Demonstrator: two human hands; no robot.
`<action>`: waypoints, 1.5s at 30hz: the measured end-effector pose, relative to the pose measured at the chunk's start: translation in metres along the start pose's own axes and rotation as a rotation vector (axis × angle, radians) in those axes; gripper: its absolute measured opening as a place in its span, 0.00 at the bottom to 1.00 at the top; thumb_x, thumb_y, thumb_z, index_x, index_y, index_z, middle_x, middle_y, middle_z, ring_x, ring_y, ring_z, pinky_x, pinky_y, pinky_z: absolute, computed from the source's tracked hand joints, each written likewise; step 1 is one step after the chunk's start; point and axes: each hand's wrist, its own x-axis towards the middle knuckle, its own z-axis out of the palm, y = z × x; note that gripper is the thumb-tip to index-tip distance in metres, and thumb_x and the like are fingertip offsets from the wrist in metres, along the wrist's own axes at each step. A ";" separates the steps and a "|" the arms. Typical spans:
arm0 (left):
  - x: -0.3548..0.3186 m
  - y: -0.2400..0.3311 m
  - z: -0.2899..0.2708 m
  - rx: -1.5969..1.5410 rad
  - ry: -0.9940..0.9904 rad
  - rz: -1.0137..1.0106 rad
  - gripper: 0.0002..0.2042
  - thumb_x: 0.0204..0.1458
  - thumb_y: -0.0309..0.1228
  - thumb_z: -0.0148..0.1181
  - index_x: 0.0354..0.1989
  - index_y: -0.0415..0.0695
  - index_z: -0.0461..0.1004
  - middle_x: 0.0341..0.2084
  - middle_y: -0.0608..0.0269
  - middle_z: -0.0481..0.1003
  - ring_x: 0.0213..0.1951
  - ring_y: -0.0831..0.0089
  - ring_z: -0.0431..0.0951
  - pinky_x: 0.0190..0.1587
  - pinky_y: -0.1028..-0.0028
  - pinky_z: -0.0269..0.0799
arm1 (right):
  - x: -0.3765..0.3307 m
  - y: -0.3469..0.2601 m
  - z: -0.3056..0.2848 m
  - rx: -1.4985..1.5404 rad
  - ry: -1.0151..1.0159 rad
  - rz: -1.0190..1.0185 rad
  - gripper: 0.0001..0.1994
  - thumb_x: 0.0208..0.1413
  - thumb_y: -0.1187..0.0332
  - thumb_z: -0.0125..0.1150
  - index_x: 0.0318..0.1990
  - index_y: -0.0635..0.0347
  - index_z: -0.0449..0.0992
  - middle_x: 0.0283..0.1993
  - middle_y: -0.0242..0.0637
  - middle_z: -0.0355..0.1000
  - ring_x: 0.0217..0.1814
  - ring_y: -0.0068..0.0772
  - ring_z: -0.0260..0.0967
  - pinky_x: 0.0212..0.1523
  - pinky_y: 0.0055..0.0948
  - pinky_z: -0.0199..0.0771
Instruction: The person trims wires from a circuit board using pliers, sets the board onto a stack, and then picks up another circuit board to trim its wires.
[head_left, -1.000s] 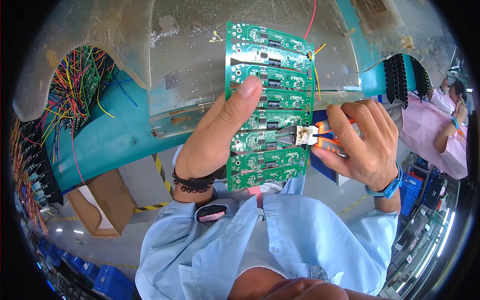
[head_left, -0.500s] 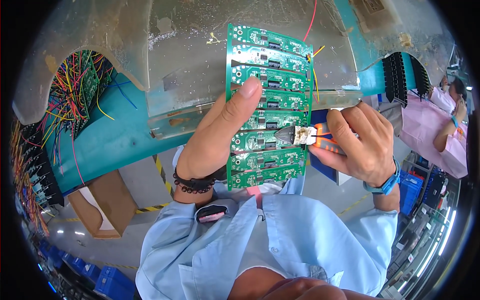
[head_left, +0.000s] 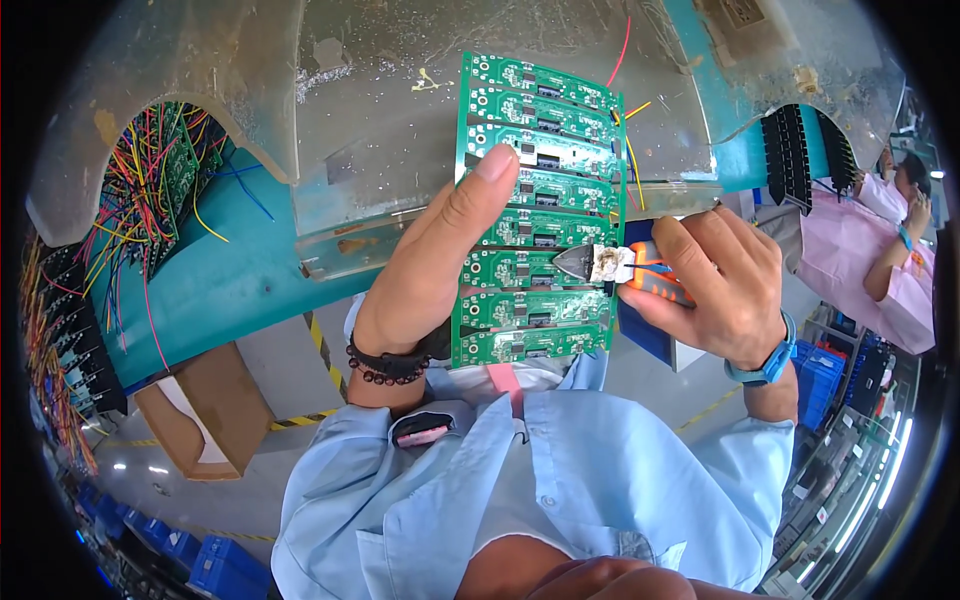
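Observation:
My left hand (head_left: 437, 240) grips a green circuit board panel (head_left: 545, 229) by its left side, thumb on the face and fingers behind it. Several narrow boards make up the panel, stacked in rows and joined along the edges. In my right hand (head_left: 722, 277) is a pair of cutting pliers (head_left: 602, 264) with orange and grey handles. Their pointed jaws lie over the panel's right part, at a lower row near a gap between boards. Whether the jaws touch the board I cannot tell. Yellow wires (head_left: 634, 150) stick out at the panel's upper right edge.
A scuffed clear sheet (head_left: 380, 130) covers the bench ahead. Wired boards (head_left: 165, 185) bunch at the left on a teal mat (head_left: 225, 285). Black strips (head_left: 788, 158) stand at the right. A cardboard box (head_left: 205, 412) is below left; a person in pink (head_left: 865, 245) sits far right.
The panel has tilted slightly and its lower end has risen a little. The pliers have shifted slightly upward, with my right hand still around them. My left hand keeps its hold.

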 end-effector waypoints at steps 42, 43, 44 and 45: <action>0.000 0.001 0.002 -0.062 -0.057 0.020 0.28 0.75 0.49 0.40 0.68 0.37 0.68 0.57 0.57 0.78 0.54 0.72 0.81 0.56 0.71 0.79 | 0.017 -0.004 -0.007 -0.066 0.052 0.000 0.26 0.47 0.49 0.75 0.45 0.60 0.79 0.39 0.37 0.73 0.35 0.38 0.71 0.34 0.36 0.71; 0.000 0.001 0.002 -0.062 -0.057 0.020 0.28 0.75 0.49 0.40 0.68 0.37 0.68 0.57 0.57 0.78 0.54 0.72 0.81 0.56 0.71 0.79 | 0.016 -0.005 -0.007 -0.073 0.041 0.001 0.27 0.47 0.49 0.75 0.46 0.61 0.79 0.39 0.38 0.73 0.36 0.40 0.72 0.35 0.37 0.72; 0.000 0.001 0.003 -0.063 -0.058 0.015 0.28 0.75 0.49 0.39 0.68 0.37 0.67 0.57 0.57 0.78 0.53 0.72 0.81 0.56 0.71 0.79 | 0.015 -0.006 -0.008 -0.080 0.031 0.001 0.28 0.48 0.48 0.75 0.46 0.63 0.79 0.39 0.40 0.74 0.36 0.42 0.72 0.35 0.39 0.72; 0.000 0.002 0.003 -0.064 -0.060 0.010 0.28 0.75 0.49 0.39 0.68 0.37 0.67 0.57 0.57 0.77 0.53 0.72 0.81 0.56 0.71 0.79 | 0.014 -0.006 -0.008 -0.087 0.021 0.001 0.29 0.48 0.48 0.75 0.47 0.64 0.79 0.39 0.42 0.74 0.36 0.44 0.72 0.36 0.40 0.72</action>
